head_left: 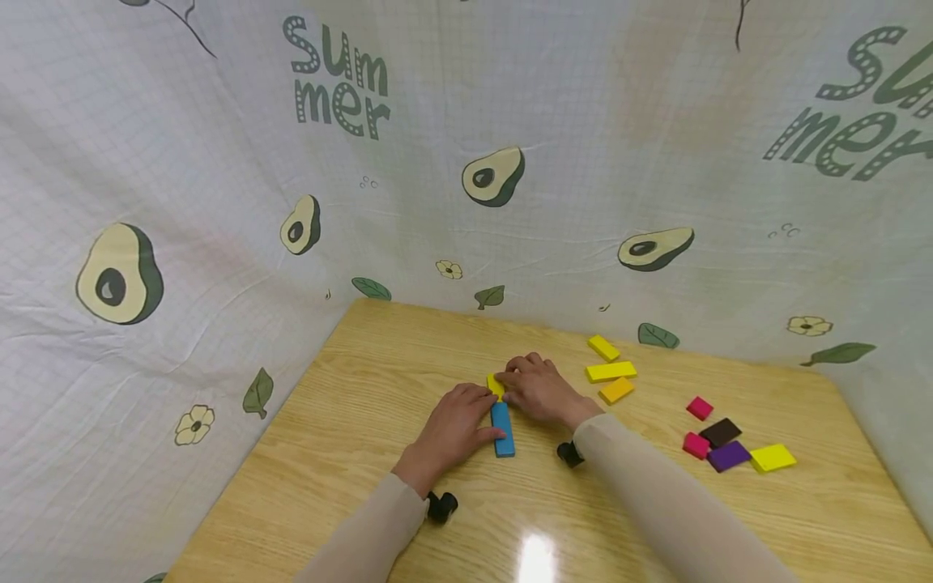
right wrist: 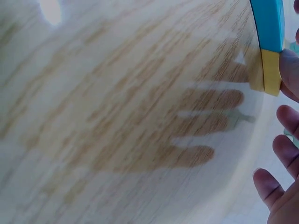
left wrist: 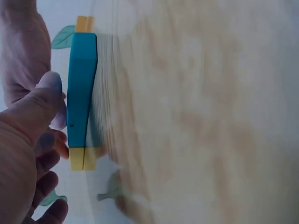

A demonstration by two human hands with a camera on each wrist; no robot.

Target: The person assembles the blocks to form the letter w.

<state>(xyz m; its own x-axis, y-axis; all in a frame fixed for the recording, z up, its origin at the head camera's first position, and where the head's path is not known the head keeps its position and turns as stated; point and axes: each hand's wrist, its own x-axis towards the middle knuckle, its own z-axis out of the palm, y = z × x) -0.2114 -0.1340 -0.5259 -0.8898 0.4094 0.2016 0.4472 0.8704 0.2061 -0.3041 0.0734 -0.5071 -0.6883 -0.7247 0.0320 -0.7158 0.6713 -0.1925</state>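
A blue block (head_left: 502, 429) lies lengthwise on the wooden table, with a yellow block (head_left: 495, 386) at its far end. My left hand (head_left: 455, 425) rests its thumb on the blue block, and its fingertips come near the join. In the left wrist view its other fingers (left wrist: 46, 184) are apart and loosely bent. My right hand (head_left: 541, 389) pinches the yellow block between thumb and forefinger. The right wrist view shows the thumb (right wrist: 290, 70) against that block, other fingers spread. Part of the yellow block is hidden by the hands.
Two yellow blocks (head_left: 611, 372) (head_left: 603, 348) and an orange block (head_left: 616, 390) lie beyond my right hand. Farther right sit red blocks (head_left: 700, 407), a dark brown block (head_left: 720, 432), a purple block (head_left: 729, 456) and another yellow block (head_left: 773, 458). A printed cloth (head_left: 423, 227) borders the table (head_left: 350, 389).
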